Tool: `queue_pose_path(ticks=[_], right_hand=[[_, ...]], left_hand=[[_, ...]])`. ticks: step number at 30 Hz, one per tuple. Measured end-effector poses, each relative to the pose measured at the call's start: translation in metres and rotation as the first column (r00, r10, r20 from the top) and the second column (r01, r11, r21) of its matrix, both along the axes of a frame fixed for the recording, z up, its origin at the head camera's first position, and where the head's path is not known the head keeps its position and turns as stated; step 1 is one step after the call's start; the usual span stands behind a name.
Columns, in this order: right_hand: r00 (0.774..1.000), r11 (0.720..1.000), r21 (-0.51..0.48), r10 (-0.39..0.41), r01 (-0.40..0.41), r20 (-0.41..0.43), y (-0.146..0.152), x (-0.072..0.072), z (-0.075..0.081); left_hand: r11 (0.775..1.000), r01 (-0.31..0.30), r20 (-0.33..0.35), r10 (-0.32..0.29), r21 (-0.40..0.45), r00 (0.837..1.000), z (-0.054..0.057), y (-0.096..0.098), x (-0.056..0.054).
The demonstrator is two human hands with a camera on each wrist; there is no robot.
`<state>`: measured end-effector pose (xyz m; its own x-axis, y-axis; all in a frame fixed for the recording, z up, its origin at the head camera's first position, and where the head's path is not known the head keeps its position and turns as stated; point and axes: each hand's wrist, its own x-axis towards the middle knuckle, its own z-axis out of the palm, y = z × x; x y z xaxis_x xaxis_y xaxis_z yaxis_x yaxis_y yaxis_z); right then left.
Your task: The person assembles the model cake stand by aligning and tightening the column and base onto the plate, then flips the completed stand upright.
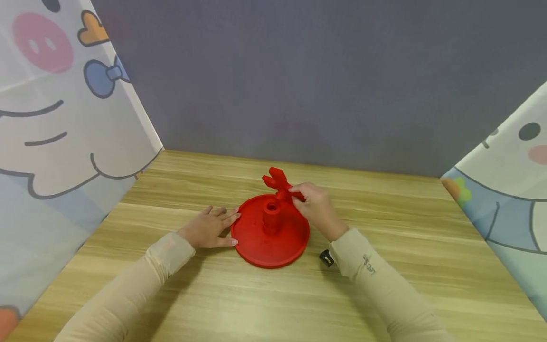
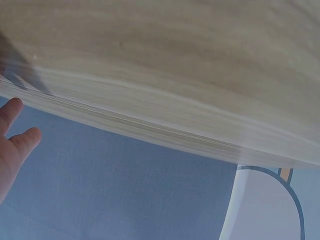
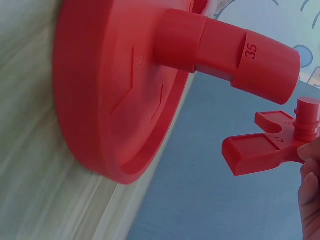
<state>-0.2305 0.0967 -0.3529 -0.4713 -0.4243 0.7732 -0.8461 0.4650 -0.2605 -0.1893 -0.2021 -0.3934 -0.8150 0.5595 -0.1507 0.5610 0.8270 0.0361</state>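
A round red plastic base [image 1: 252, 240] with a raised rim lies flat on the table. From its middle rises a hollow red post [image 1: 271, 218], marked 35 in the right wrist view. My left hand [image 1: 208, 229] has its fingers spread and fairly straight, the tips at the base's left rim. With thumb and fingers, my right hand [image 1: 318, 209] pinches a red forked plastic piece [image 3: 255, 147] above the base's far right edge. That piece bears a short round peg [image 3: 306, 117], apart from the post. Only some fingers [image 2: 26, 141] of the left hand show in the left wrist view.
The wood-grain table [image 1: 205, 294] reaches back to a grey fabric wall [image 1: 282, 85]. Cartoon-printed panels [image 1: 64, 137] stand on the left and right. A small black object [image 1: 326, 258] is beside my right cuff; whether it lies on the table I cannot tell.
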Motion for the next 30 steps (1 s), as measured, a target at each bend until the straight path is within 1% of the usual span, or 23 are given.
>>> queue_pose_path(ticks=[4,9,15,19,22,26,30], right_hand=[[0.999,0.999,-0.013,0.043,-0.043,-0.009,-0.003,0.001,-0.002],[0.996,0.997,-0.002,0.081,-0.081,-0.022,-0.008,0.0,-0.003],[0.996,0.997,0.007,0.076,-0.076,-0.045,-0.012,-0.001,-0.004],[0.997,0.998,0.046,0.054,-0.051,-0.063,-0.014,0.001,-0.002],[0.992,0.996,0.09,0.039,-0.028,-0.122,-0.016,0.002,-0.001],[0.978,0.99,0.138,0.043,-0.014,-0.206,-0.017,0.002,-0.002],[0.968,0.987,0.158,0.069,-0.031,-0.239,-0.015,0.002,-0.006]], left_hand=[[1.0,0.007,0.001,-0.007,0.008,1.0,-0.002,-0.001,0.001],[1.0,0.011,-0.021,-0.01,0.015,1.0,-0.002,-0.004,0.002],[1.0,0.008,-0.03,-0.007,0.026,1.0,0.0,-0.005,0.0],[0.999,0.016,-0.026,-0.015,0.029,1.0,0.0,-0.004,-0.001],[0.999,0.017,-0.028,-0.016,0.039,0.999,0.0,-0.004,0.0],[0.999,0.013,-0.027,-0.011,0.047,1.0,0.001,-0.003,0.002],[0.999,0.015,-0.013,-0.015,0.04,1.0,0.002,-0.001,0.002]])
